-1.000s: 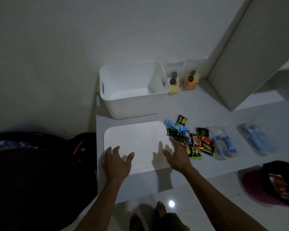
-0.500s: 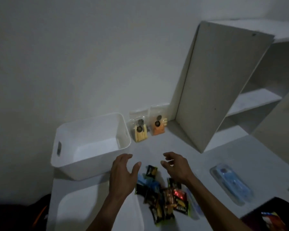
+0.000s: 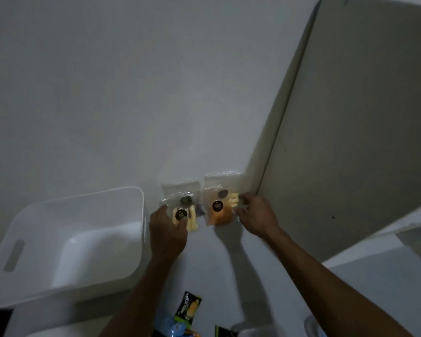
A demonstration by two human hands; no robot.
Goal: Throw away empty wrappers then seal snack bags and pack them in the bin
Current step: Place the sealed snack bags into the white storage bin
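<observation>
Two clear snack bags lean against the wall at the back of the white table. My left hand [image 3: 167,231] grips the yellow snack bag [image 3: 192,220], with the thumb across its black label. My right hand [image 3: 254,215] pinches the right edge of the orange snack bag [image 3: 219,214]. More clear bags stand behind these two, partly hidden. The white bin [image 3: 46,227] sits open just left of my left hand, and nothing shows inside it. Small wrappers, one green and black [image 3: 188,308], lie at the bottom edge between my forearms.
A tall pale shelf panel [image 3: 350,117] rises right of the bags, close to my right hand. The bare wall stands directly behind the bags. The white table surface [image 3: 216,276] shows between my arms.
The view has swung up and forward. Both hands left the white lid, passed over the wrapper pile and reached the snack bags at the wall, taking hold of them.
</observation>
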